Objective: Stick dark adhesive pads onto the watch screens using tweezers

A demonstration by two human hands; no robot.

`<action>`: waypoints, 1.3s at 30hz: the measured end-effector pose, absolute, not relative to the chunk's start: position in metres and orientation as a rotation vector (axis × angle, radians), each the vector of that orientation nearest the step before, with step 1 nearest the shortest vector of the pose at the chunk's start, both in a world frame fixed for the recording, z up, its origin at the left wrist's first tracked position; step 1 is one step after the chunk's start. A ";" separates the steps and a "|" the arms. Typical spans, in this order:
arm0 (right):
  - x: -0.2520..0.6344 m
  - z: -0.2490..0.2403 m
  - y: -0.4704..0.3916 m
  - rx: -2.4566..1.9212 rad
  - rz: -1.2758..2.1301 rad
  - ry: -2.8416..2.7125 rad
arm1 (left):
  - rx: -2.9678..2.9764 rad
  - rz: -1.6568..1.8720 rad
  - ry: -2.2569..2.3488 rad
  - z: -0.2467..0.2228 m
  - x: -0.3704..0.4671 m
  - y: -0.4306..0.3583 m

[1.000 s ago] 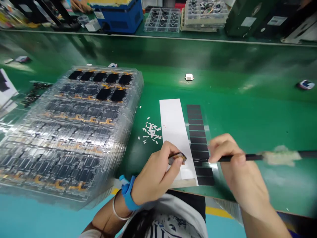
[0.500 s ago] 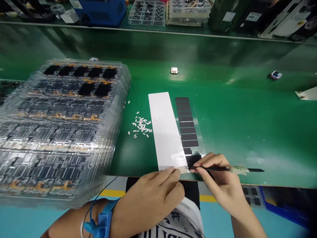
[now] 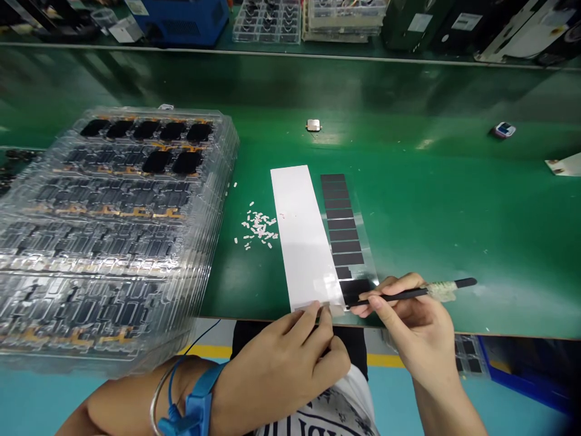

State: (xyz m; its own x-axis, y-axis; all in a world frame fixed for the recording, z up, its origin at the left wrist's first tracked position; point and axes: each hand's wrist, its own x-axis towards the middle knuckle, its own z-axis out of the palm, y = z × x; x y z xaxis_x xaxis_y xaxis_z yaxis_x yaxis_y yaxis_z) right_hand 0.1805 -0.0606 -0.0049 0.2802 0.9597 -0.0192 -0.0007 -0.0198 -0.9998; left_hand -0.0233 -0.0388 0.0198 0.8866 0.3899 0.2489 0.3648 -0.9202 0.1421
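My left hand (image 3: 284, 360) lies at the table's front edge, index and middle fingertips slightly apart on the lower end of a white sheet (image 3: 302, 236). My right hand (image 3: 420, 324) is closed round a pair of black tweezers (image 3: 403, 295), held level, with tape (image 3: 441, 290) wrapped near the back end. The tweezers' tips touch down by the sheet's lower right corner, close to my left fingers. Whatever lies between the tips is too small to tell. Beside the white sheet is a clear sheet (image 3: 363, 227) carrying black rectangular strips (image 3: 342, 224).
Stacked clear trays (image 3: 218, 200) of small display parts stand at the left. Small white pieces (image 3: 259, 227) lie scattered left of the white sheet. Farther back are a small metallic part (image 3: 313, 125) and a watch-like part (image 3: 504, 129). A shelf (image 3: 272, 53) holds boxes behind.
The tweezers' back end has risen and swung slightly left, and my right hand has turned with it. My left index and middle fingertips have spread apart a little on the sheet.
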 end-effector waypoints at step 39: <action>0.111 -0.012 -0.037 -1.083 0.533 -0.708 | 0.916 0.891 0.663 0.000 0.006 -0.008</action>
State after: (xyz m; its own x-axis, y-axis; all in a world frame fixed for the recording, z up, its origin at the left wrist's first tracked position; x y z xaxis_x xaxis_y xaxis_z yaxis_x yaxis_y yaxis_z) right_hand 0.1112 -0.0373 -0.0115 0.6675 0.6999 0.2543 -0.0502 0.3830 -0.9224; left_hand 0.0062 -0.0075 -0.0004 0.4828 0.8683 -0.1143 -0.3591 0.3153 0.8784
